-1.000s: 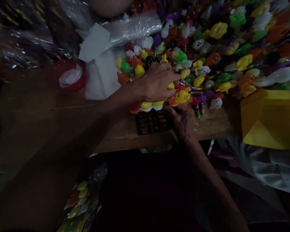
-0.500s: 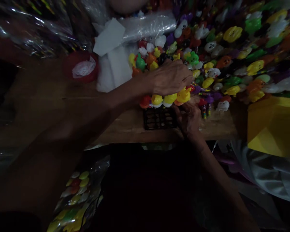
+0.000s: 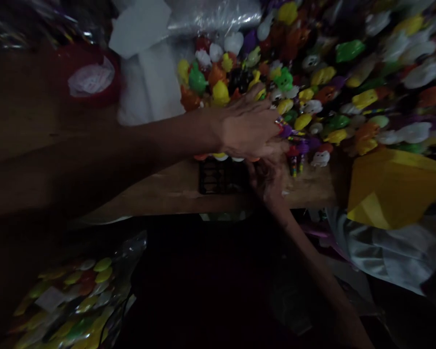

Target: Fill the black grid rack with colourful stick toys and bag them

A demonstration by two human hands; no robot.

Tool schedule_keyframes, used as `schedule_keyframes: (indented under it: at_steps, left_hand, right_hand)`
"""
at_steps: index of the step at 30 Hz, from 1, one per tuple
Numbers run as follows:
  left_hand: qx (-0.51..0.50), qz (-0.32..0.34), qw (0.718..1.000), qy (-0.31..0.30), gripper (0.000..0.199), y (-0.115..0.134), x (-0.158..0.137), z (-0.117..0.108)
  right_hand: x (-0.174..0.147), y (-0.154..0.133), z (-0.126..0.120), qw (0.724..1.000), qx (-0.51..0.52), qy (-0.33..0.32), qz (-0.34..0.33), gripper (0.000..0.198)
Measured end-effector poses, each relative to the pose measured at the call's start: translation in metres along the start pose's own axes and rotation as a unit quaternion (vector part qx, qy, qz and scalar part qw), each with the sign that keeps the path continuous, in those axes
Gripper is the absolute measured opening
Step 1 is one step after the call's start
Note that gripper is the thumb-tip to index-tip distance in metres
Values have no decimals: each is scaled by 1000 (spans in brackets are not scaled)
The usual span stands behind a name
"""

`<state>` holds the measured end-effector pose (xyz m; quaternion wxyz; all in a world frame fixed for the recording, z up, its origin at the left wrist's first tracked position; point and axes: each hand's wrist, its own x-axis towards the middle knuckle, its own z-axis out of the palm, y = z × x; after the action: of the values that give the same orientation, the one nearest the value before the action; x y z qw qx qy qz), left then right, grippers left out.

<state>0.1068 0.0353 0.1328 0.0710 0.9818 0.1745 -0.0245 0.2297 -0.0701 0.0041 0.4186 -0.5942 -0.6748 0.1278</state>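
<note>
My left hand [image 3: 249,128] reaches across a cluster of small plastic animal-shaped toys, palm down, its fingers apart and slightly blurred. Just past its fingertips are a purple toy [image 3: 285,130] and candy-filled tubes [image 3: 294,165]. Below it, a black plastic rack [image 3: 214,179] lies near the table's front edge, with toy tops along its back side, partly covered by the left hand. My right hand [image 3: 269,177] is at the rack's right end, fingers curled against it; shadow hides part of the grip. Around the left hand are a yellow toy [image 3: 220,93] and a green toy [image 3: 284,79].
A large heap of coloured toys [image 3: 363,99] covers the right side. A red bowl [image 3: 114,82] with paper slips, white sheets [image 3: 156,82] and clear plastic [image 3: 218,17] lie left and behind. A yellow box [image 3: 392,189] stands right. Bagged toys [image 3: 83,291] are below left.
My left hand has shifted toward me and spread its fingers, now covering the yellow toys above the rack. My right hand stays by the rack. The whole view has shifted.
</note>
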Motion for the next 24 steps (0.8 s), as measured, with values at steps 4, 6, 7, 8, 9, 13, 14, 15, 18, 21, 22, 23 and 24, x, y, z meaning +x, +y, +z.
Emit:
schedule_keyframes:
  at_steps: [4,6,7,8,9,13,14,15,18,21,22,23,24]
  left_hand:
    - [-23,8,999,20,36,-6,5,2]
    - [-35,21,997,60,45,-5,1,-6]
    - [-30,32,994,103,50,-1,-5,-11]
    - [-18,44,985,163,52,5,-16,-16]
    - [-5,50,970,239,51,13,-29,-19]
    - [-28,17,873,486,7,56,-99,11]
    - [-34,20,870,491,10,64,-113,29]
    - [-33,21,876,481,14,69,-124,50]
    - [-32,-97,919,380,5,67,-138,108]
    - [-9,-175,942,286,34,54,-141,138]
    - [-11,-182,946,269,38,50,-144,141]
    - [-17,-187,947,262,39,47,-149,143]
    - [-24,-192,945,266,39,45,-154,143]
  right_hand:
    - [-1,6,10,1000,9,8,-3,22]
    - [0,4,14,1000,11,24,2,25]
    - [1,1,14,1000,13,28,4,27]
    - [0,-2,13,1000,15,27,4,28]
    - [-2,-6,8,1000,17,23,4,28]
    - [-21,-8,-29,995,-47,85,5,28]
    - [-27,-2,-39,988,-84,128,14,29]
    - [-33,6,-48,978,-121,167,26,30]
    - [-38,30,-59,962,-183,196,57,31]
    - [-28,32,-42,973,-158,160,57,31]
    - [-23,28,-33,978,-142,144,48,30]
    - [-17,21,-24,983,-128,127,34,29]
    - [-11,15,-15,988,-114,106,18,29]
